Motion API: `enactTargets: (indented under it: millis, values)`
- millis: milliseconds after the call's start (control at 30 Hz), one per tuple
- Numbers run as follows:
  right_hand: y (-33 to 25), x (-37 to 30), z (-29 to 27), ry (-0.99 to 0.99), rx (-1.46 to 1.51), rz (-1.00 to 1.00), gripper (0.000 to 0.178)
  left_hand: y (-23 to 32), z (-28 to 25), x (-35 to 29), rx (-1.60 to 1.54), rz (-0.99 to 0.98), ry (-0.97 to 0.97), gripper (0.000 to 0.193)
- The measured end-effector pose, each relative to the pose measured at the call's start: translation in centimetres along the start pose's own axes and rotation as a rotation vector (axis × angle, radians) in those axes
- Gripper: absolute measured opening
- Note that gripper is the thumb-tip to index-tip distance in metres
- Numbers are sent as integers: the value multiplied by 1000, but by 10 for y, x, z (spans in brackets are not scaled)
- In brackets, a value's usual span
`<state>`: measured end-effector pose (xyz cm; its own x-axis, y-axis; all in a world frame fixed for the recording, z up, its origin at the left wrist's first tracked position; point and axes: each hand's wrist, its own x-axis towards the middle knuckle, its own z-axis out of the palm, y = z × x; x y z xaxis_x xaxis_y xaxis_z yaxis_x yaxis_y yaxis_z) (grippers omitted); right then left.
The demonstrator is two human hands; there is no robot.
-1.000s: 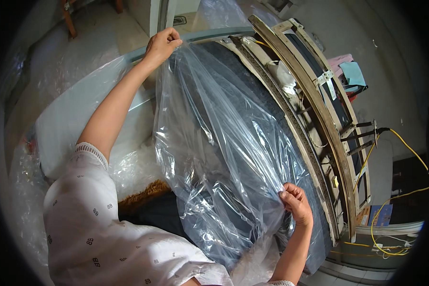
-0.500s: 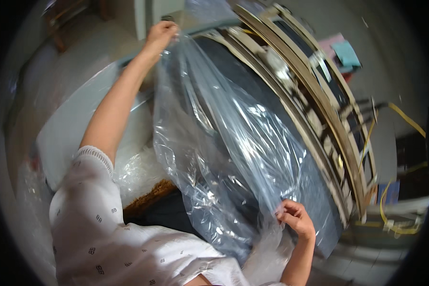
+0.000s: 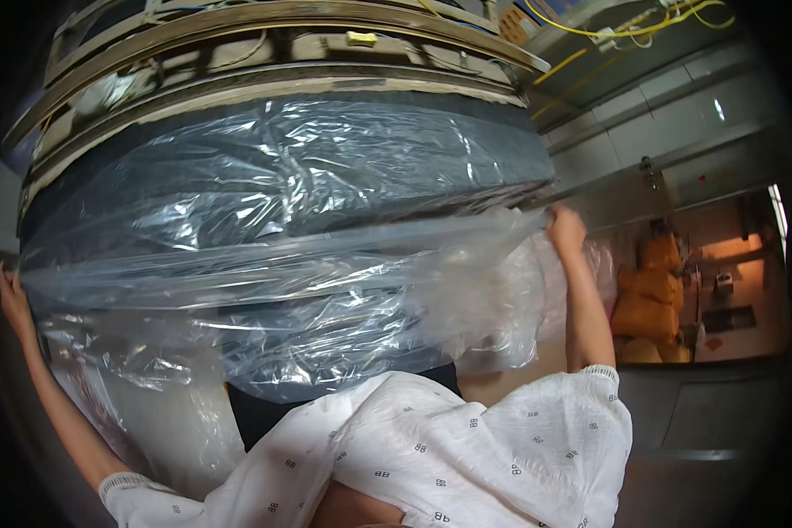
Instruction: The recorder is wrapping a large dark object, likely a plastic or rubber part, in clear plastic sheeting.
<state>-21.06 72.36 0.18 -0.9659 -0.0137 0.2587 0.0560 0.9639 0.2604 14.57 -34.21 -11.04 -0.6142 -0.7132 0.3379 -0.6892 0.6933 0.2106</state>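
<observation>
A wide sheet of clear plastic film (image 3: 326, 264) is stretched between my hands in front of me. My left hand (image 3: 14, 295) pinches its edge at the far left, and my right hand (image 3: 567, 231) grips the opposite end at the right. Both arms are spread wide. The film's upper part lies over a long dark grey padded piece (image 3: 326, 167), wrinkled and shiny. Its lower part hangs in loose folds toward my lap. Both fingertips are partly hidden by the film.
Behind the padded piece runs a wooden frame (image 3: 290, 37) with a small yellow item (image 3: 361, 39) on it. Yellow cables (image 3: 581, 32) hang at the upper right. Orange sacks (image 3: 651, 304) are stacked beyond a doorway at the right. More plastic lies below my left arm.
My view has turned to the right. My arms have spread apart, pulling the film from a diagonal bunch into a wide stretch across the padded piece. Both hands still hold it.
</observation>
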Motion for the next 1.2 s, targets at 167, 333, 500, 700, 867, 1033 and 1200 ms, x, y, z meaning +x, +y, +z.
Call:
enactTargets:
  millis: [167, 333, 500, 700, 867, 1033, 1200]
  values:
    - [26, 114, -36, 103, 480, 132, 25, 3, -2, -9, -69, 183, 288, 37]
    - [-68, 119, -53, 741, 564, -72, 16, 19, -23, -26, -138, 113, 228, 38]
    - [-127, 58, -21, 46, 937, -532, 33, -27, -36, -21, -22, 108, 243, 40]
    - [-115, 78, 4, 115, 604, -499, 60, -3, -22, -19, 46, 53, 219, 38]
    - [-124, 90, -12, 237, 739, -446, 64, -27, -25, -17, 99, 60, 230, 39]
    - [-120, 99, -26, 45, 676, -622, 37, -62, -59, 13, 17, -37, -80, 36]
    - [-138, 106, -25, -273, 1124, -531, 17, -51, -35, -27, -602, -338, -28, 37]
